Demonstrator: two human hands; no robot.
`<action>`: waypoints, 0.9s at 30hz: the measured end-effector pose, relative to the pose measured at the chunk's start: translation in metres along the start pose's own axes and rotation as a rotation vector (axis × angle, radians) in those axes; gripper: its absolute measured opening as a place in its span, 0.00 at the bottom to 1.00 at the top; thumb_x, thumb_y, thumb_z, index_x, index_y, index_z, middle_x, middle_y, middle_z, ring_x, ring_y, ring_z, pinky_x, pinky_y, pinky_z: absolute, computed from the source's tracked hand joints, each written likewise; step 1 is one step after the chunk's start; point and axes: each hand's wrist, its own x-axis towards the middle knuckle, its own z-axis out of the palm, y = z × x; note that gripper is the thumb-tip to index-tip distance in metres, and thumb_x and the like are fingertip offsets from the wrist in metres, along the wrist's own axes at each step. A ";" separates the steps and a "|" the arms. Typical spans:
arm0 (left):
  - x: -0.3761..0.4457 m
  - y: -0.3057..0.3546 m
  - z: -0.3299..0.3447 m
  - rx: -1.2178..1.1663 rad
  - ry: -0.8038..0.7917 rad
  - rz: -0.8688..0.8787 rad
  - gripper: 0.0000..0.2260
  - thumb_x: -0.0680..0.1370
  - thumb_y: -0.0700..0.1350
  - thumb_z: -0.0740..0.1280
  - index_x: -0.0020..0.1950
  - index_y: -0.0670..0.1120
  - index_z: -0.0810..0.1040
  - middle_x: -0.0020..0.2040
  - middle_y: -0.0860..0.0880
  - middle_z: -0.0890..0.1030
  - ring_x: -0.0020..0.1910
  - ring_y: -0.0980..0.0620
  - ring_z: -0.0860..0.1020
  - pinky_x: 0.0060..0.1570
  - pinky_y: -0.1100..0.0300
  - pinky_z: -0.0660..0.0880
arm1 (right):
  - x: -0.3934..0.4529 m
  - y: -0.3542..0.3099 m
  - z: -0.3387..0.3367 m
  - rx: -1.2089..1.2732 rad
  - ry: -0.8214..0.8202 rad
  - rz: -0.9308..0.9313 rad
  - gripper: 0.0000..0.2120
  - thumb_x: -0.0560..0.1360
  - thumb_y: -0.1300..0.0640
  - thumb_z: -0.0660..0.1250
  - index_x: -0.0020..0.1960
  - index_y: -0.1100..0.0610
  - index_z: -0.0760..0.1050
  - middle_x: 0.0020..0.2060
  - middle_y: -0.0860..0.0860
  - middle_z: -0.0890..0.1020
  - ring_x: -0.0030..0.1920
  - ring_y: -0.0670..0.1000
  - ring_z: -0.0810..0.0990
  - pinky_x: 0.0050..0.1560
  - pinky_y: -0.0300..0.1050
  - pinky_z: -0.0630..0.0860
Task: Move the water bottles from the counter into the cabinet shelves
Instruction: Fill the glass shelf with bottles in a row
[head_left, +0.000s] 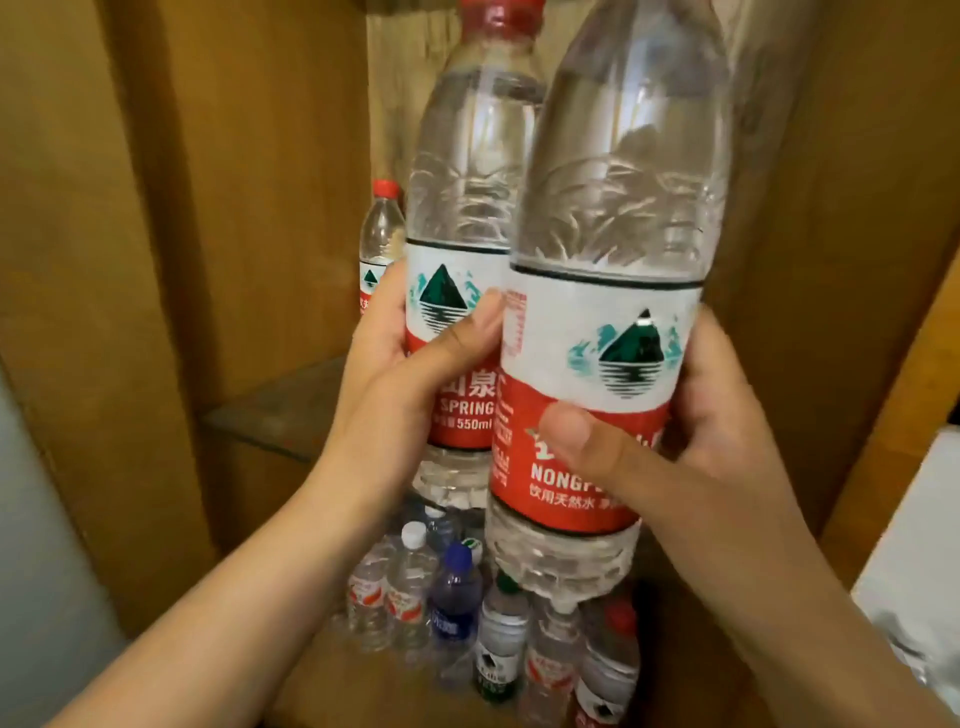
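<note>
1. Two Nongfu Spring water bottles in hand, upright, touching side by side in front of the open wooden cabinet. Landmark: the glass shelf.
2. Left hand grips the left bottle at its red-and-white label, thumb curled across the front, other fingers hidden behind. Bottle is above and just right of the shelf.
3. Right hand grips the right bottle low on the label, thumb pressed on the red band, fingers wrapped behind; it sits further right of the shelf, nearer the camera.
4. Step in hand, as judged: setting both down on the shelf. Best to place one at a time, base flat, beside the standing bottle at the shelf's back, without knocking it. Keep both clear of the shelf's front edge.
5. Count: two held; one red-capped bottle of the same brand standing on the shelf.
6. Below the shelf: a cluster of small bottles, roughly ten or more, mixed labels, white, blue, green and red caps; exact number cannot be told.
</note>
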 end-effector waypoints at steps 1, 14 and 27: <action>0.008 -0.004 -0.004 0.011 0.017 -0.020 0.17 0.68 0.46 0.68 0.56 0.46 0.74 0.48 0.51 0.84 0.48 0.52 0.83 0.41 0.63 0.78 | 0.012 -0.003 0.007 0.043 0.013 0.015 0.30 0.62 0.48 0.75 0.61 0.39 0.69 0.53 0.37 0.81 0.52 0.39 0.81 0.42 0.30 0.76; 0.090 -0.093 -0.021 0.213 0.019 -0.264 0.21 0.73 0.42 0.69 0.65 0.43 0.70 0.59 0.45 0.80 0.57 0.48 0.79 0.59 0.50 0.75 | 0.090 0.068 -0.006 -0.209 0.324 0.330 0.32 0.65 0.59 0.76 0.60 0.46 0.60 0.51 0.38 0.75 0.53 0.43 0.76 0.58 0.51 0.74; 0.086 -0.141 -0.024 0.273 -0.064 -0.344 0.23 0.72 0.45 0.72 0.64 0.47 0.70 0.60 0.47 0.79 0.59 0.47 0.77 0.61 0.43 0.72 | 0.096 0.110 -0.012 -0.280 0.440 0.484 0.34 0.67 0.61 0.74 0.65 0.51 0.57 0.55 0.46 0.73 0.57 0.49 0.74 0.56 0.48 0.73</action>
